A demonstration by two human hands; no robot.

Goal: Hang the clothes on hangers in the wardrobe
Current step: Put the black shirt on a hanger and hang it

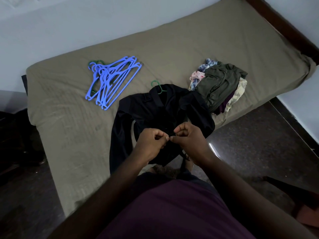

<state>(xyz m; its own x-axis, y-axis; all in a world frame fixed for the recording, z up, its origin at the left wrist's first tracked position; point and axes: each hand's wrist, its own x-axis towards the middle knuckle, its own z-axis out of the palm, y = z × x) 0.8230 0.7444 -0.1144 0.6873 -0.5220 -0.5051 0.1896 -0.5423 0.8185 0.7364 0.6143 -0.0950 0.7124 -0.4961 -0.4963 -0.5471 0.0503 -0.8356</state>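
The left hand (pixel 151 144) and right hand (pixel 189 140) are pinched onto the front of the black shirt (pixel 155 107), seemingly so it is fastened around the green hanger (pixel 158 86). The shirt is spread on the bed (pixel 69 126), with blue hangers (pixel 112 81) kept at ten o'clock and the clothes pile (pixel 219 83) at two.

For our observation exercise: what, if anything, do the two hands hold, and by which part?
Both the left hand and right hand pinch the black shirt at its front opening, about midway down.

left hand (pixel 151 144): fingers (pixel 158 134) curled, pinching black shirt (pixel 155 107) | right hand (pixel 189 138): same | thumb tips close together | forearms extended forward
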